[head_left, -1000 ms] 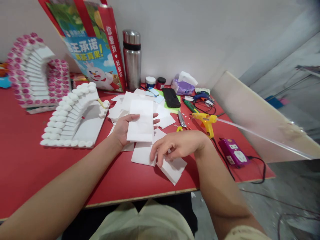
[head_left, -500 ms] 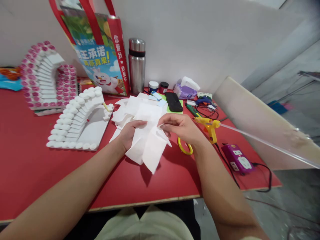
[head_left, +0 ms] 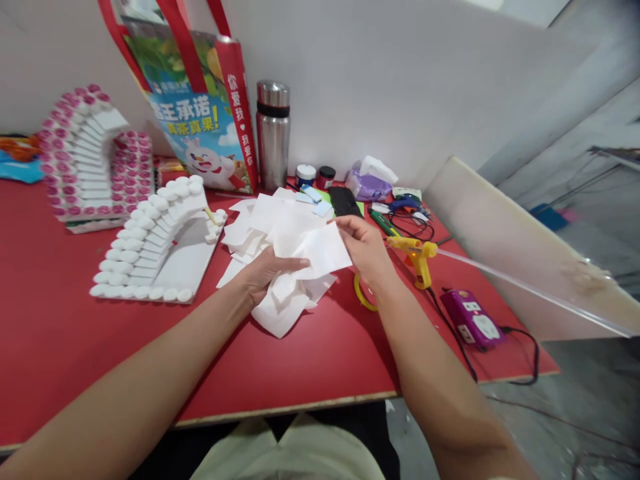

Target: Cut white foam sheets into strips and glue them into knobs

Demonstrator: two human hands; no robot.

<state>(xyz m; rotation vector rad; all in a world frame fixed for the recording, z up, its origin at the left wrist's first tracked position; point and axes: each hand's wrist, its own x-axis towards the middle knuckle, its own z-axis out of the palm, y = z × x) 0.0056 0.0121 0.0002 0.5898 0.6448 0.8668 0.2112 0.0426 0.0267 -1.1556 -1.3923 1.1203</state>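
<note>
My left hand [head_left: 265, 272] is closed on a bunch of white paper sheets [head_left: 280, 310], its thumb lying across the top. Between the fingers of my right hand [head_left: 363, 247] is the edge of one white sheet [head_left: 327, 250], raised and stretched out to the right. The right hand's fingertips are partly behind that sheet. More loose white pieces [head_left: 245, 227] lie in a pile just beyond my hands. Beside my right wrist a yellow ring-shaped handle [head_left: 364, 293] rests on the table, partly covered.
On the red table [head_left: 320, 363], a yellow glue gun [head_left: 417, 257] and a purple power socket [head_left: 473, 320] are at right. A white arched model [head_left: 150, 247] and a pink-dotted one [head_left: 95, 160] stand left. Behind are a printed bag [head_left: 200, 120], a steel flask [head_left: 273, 137] and a black phone [head_left: 345, 201].
My right hand has moved slightly up and drawn a sheet's edge out to the right, unfolding it flat. My left hand still grips the bunch, its thumb now further across it.
</note>
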